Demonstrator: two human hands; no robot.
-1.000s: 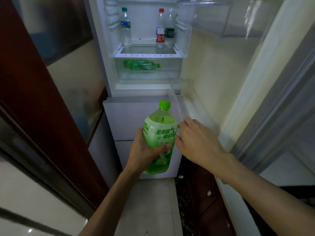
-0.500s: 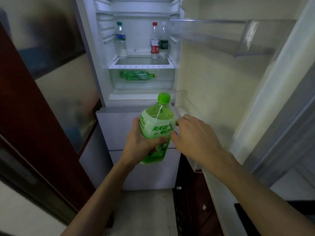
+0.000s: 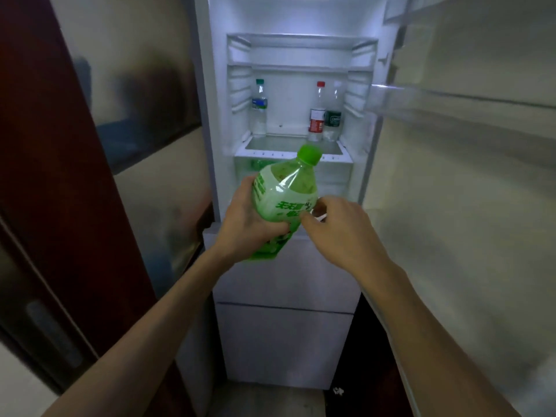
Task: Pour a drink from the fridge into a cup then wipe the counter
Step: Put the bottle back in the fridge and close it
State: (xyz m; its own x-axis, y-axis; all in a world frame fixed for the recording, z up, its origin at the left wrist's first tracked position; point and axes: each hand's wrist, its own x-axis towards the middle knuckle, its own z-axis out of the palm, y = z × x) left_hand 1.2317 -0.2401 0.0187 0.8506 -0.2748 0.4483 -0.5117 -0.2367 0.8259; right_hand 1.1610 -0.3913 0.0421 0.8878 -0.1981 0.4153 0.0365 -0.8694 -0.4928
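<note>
Item: green bottle, cap on, liquid standing high in the shoulder. It is out of the fridge, held in the air in front of the open compartment and tilted with the cap up and toward the shelf.

Left hand: wrapped round the bottle's body from the left, thumb across the label, carrying the weight.

Right hand: curled fingers at the bottle's right flank. Whether they clamp it or only touch it cannot be told (the contact is partly hidden behind the label edge).

Surroundings: three upright bottles on the shelf behind; the door swung open to the right; lower drawers closed. No cup or counter in view.

Assessment: the drink is fetched; pouring and wiping are not yet begun.

Recommendation for the step in hand: bring the bottle upright before walking, since a nearly full one is heavy and the plastic likely slick. Keep the left grip low on the body. The right hand is best placed to push the door closed, the door being on its side. Leave the cap on until the bottle is at the cup.
</note>
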